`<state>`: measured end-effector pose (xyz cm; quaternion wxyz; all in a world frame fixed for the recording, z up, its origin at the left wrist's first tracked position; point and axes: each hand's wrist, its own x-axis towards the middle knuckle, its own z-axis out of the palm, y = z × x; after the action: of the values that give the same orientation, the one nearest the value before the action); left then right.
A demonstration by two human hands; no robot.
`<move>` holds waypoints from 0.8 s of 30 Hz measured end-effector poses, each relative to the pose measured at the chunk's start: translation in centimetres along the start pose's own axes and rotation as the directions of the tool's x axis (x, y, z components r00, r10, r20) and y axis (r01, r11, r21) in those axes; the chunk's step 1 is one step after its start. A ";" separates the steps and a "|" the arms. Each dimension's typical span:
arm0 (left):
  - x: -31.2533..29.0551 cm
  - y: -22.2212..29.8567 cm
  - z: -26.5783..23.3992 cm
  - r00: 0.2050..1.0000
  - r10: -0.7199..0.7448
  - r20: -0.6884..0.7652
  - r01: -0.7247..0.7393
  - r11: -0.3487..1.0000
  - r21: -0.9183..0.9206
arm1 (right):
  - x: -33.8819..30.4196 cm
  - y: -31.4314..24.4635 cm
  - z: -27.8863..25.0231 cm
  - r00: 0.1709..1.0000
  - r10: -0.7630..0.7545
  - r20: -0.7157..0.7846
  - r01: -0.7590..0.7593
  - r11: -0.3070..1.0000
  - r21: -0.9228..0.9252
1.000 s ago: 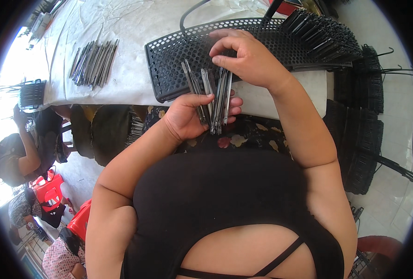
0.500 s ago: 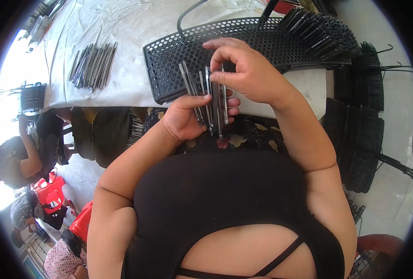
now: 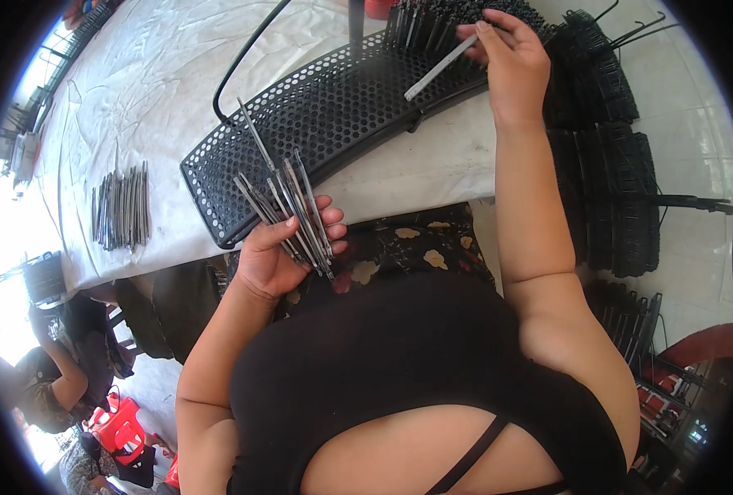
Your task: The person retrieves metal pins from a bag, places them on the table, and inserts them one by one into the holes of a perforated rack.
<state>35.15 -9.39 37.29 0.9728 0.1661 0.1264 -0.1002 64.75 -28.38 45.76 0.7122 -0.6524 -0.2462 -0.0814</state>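
Observation:
A loose bundle of thin metal strips [image 3: 288, 206] fans out of my left hand [image 3: 277, 252], the thumb lying across them and the fingers curled underneath. The hand is held in front of the near left part of a black perforated metal tray [image 3: 300, 124]. At the far right, my right hand [image 3: 511, 62] pinches a single flat grey metal strip [image 3: 441, 68] by one end. That strip slants down to the left over the tray. Beside the right hand, a dense row of dark metal strips [image 3: 420, 29] stands packed at the tray's right end.
Another pile of metal strips [image 3: 121, 206] lies on the white-covered table [image 3: 160, 107] at left. Dark racks [image 3: 610, 198] stand on the right over a tiled floor. A black curved bar [image 3: 243, 58] rises from the tray. Other people [image 3: 53, 375] sit at the lower left.
My right hand has moved from above the bundle to the far right, carrying one strip. My left hand and the bundle appear lower and further left as the view shifts.

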 end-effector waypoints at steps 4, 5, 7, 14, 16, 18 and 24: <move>-0.2 0.1 0.1 1.000 0.010 -0.013 -0.009 1.000 0.014 | 0.6 -0.8 -2.4 0.997 -0.053 -0.047 0.043 0.981 -0.192; -0.3 0.1 0.1 1.000 0.011 -0.011 -0.011 1.000 0.012 | 1.7 -0.2 -3.2 0.976 -0.031 0.215 -0.066 0.900 0.431; -0.5 0.2 -0.1 1.000 0.002 -0.014 -0.002 1.000 0.003 | 1.3 -3.9 -3.2 0.971 0.226 0.084 -0.241 0.899 0.365; -0.6 0.0 0.0 0.997 0.043 -0.060 -0.040 0.998 0.052 | 1.1 -1.1 -5.4 0.998 0.062 0.019 -0.062 0.998 -0.003; -0.1 0.1 0.2 0.999 0.015 -0.034 -0.013 0.999 0.031 | 1.4 -4.0 -5.8 0.957 0.184 0.224 -0.270 0.848 0.456; 0.5 -0.1 0.5 1.000 -0.012 -0.024 0.013 0.999 0.037 | 1.5 -4.0 -5.1 0.968 0.192 0.159 -0.231 0.933 0.276; -0.9 0.1 0.4 0.993 0.055 -0.104 -0.042 0.991 0.126 | 0.8 -5.0 -2.1 0.990 0.066 0.125 -0.070 0.997 0.024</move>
<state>34.42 -9.30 37.88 0.9545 0.2344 0.1681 -0.0750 63.74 -30.90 50.55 0.7069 -0.6541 -0.2688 -0.0129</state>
